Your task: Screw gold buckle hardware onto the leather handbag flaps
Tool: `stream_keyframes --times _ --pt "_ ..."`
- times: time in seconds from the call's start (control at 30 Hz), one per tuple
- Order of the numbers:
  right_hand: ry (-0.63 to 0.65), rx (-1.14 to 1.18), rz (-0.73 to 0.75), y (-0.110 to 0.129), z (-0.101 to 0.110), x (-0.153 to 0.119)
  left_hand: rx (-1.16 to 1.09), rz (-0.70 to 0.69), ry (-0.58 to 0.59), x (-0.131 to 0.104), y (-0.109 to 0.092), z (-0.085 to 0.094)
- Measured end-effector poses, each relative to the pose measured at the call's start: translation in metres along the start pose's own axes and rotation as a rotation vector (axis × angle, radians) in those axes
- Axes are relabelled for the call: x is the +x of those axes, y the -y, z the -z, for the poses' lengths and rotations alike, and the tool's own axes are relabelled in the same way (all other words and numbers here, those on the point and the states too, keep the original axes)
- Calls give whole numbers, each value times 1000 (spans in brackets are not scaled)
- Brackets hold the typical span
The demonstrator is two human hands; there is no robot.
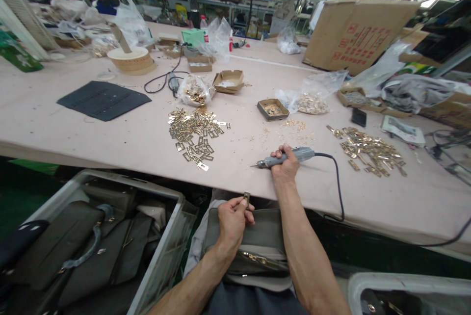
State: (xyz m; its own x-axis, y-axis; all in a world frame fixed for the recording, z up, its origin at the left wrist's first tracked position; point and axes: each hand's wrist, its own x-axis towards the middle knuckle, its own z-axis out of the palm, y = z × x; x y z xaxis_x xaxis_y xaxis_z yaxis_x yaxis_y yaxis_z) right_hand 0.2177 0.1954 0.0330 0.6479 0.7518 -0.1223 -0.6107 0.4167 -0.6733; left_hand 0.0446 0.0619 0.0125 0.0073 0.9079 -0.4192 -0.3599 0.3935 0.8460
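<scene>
One oblong metal plate (247, 199) sits between left fingers (235, 202).

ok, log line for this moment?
left hand: pinching small metal plate over grey-green bag | right hand: holding corded tool | table: left metal-piece pile, right metal-piece pile

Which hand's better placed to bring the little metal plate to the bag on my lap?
Probably your left hand: it holds the metal plate close to the bag, while your right hand grips the corded tool.
</scene>
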Motion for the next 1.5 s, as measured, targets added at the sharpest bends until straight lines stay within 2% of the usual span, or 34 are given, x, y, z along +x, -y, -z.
stream_keyframes --times 0.1,0.2,0.4,0.53,0.63,0.87,1.2,1.27,1.37,1.5 --pt "1 26 -30 9 0 -2 20 -5 15 0 2 0" --pt "53 27 -21 25 0 -12 57 -2 28 0 4 -1" --pt "169 -82 56 57 -2 -62 94 -5 3 1 3 -6" --pt "204 -220 133 59 -6 -98 111 -7 -19 2 3 -7" --pt "238 -275 213 54 -9 -113 130 -20 -20 2 3 -8" --pt "325 -317 261 44 -12 -120 138 -32 -22 1 5 -8" --pt "438 -385 319 37 -7 -124 142 -38 -15 -1 3 -9" --pt "510 -435 278 41 -6 -125 151 -46 -7 -3 2 -9" --pt "621 -548 138 48 -7 -124 176 -74 19 -6 1 -9" --pt "601 -578 -4 54 -12 -121 177 -120 46 -9 2 -8"
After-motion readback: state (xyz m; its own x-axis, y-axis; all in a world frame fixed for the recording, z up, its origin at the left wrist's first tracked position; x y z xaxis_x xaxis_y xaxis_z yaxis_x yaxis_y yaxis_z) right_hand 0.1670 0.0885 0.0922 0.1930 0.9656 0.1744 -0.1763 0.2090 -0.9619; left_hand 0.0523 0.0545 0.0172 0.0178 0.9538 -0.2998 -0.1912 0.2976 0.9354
